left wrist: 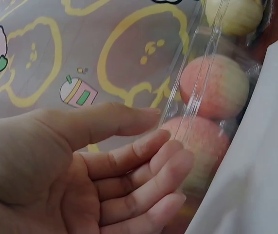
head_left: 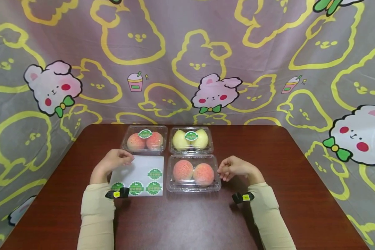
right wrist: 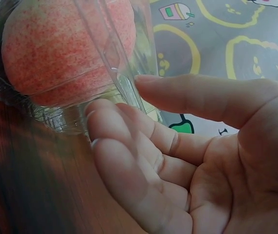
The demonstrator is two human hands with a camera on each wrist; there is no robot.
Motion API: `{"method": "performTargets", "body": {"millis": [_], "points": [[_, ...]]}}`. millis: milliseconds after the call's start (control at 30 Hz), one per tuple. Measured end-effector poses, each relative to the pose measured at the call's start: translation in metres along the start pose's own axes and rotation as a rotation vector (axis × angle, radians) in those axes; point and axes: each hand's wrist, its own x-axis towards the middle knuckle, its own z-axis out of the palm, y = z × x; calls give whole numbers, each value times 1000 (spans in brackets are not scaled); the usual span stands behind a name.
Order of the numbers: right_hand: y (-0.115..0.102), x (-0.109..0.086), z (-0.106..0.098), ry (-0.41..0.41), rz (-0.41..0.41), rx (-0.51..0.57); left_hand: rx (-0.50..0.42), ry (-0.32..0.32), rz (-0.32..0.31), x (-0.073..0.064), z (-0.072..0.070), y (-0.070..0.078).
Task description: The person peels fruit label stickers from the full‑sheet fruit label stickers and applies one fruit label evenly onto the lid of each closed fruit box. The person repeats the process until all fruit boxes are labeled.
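A clear plastic box with two peaches (head_left: 193,173) sits in front of me. My right hand (head_left: 235,168) is at its right edge, fingers loosely bent. In the right wrist view the thumb (right wrist: 177,97) and fingertips lie close to the rim beside one peach (right wrist: 65,48); whether they touch it, I cannot tell. My left hand (head_left: 114,161) hovers at the upper left of a white sheet (head_left: 143,166) bearing several round green stickers (head_left: 155,188). Nothing shows between the left thumb and fingers (left wrist: 143,190) in the left wrist view.
Behind the sheet stands a second clear box of two peaches (head_left: 145,141), with a green sticker on its lid. To its right is a box of two yellow-green fruits (head_left: 190,140), also stickered. A patterned curtain (head_left: 175,62) hangs behind the brown table (head_left: 187,222).
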Motion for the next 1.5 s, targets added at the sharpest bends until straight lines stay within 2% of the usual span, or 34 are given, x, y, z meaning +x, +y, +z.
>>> {"method": "performTargets", "body": {"millis": [400,567,700,867,1200,1400,1500], "points": [[1,-1,-1,-1,-8,-8,63,151,-149,-3,-9,-20],[1,0,-2,-4,-11,-8,76,178,-194,-2,-8,-24],[1,-1,-2,-6,-20,-15,84,170,-224,0,-6,-28],[1,0,-3,-5,-20,-14,97,113,-246,2,-5,-31],[2,1,-1,-2,-14,-14,107,73,-230,7,0,-37],[3,1,-1,-5,-25,-19,95,70,-228,6,-2,-40],[3,1,-1,-4,-27,-22,95,59,-205,6,-4,-41]]}}
